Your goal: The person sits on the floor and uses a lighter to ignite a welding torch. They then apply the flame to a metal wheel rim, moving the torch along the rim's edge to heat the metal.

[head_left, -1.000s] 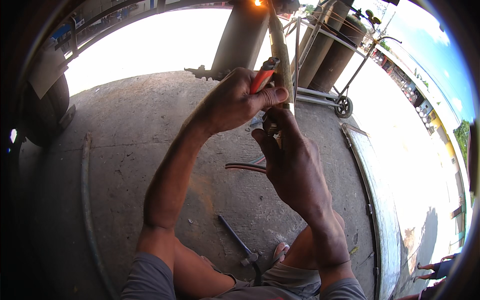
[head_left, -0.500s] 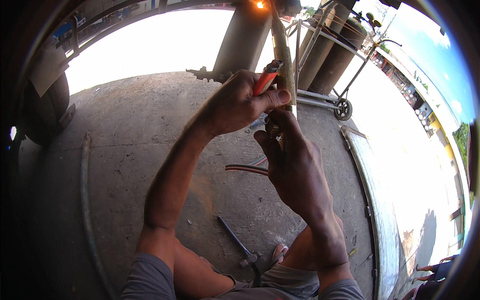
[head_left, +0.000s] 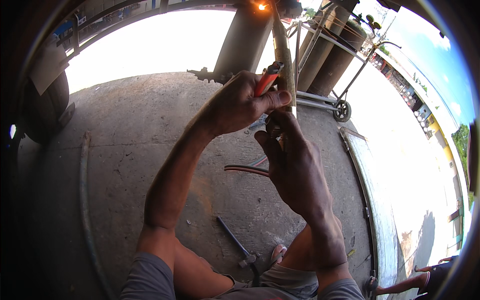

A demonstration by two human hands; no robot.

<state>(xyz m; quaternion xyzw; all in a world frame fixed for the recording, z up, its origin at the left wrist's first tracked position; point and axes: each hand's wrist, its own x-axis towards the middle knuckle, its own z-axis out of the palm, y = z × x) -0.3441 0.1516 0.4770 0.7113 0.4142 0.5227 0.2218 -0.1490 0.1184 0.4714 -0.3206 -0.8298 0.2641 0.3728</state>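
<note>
Notes, clock laid over the whole view, hub at centre.

Left hand (head_left: 240, 102), just above the hub: curling its fingers around a red lighter (head_left: 266, 83), thumb pressing along a brass-coloured torch tube (head_left: 287, 75). Right hand (head_left: 297, 165), toward 3 to 4: closing around the torch's near end, thumb and forefinger bending about a small fitting there. Fingers are hiding most of it; cannot tell if the fitting is turning.

Torch tube is running from near the hub up toward 12 to 1, close to the top edge. A small orange flame (head_left: 262, 7) is glowing at 12, just beside the tube's far end; its source at the nozzle is too near the rim to make out.

Changes: over the last second the flame is sitting slightly lower in view, and both hands are keeping nearly the same hold. Judgement: the lighting seems to be done, and the work now appears to be resting on the right fingers at the fitting.

Between 4 and 5, a passer-by's leg (head_left: 404, 285) is now reaching farther into view, well apart from the torch; apparently no bearing on the work.

Paired hoses (head_left: 245, 168) are curving just below the hub; a hammer (head_left: 234, 237) is lying at 6; gas cylinders (head_left: 337, 57) are leaning between 1 and 2.
</note>
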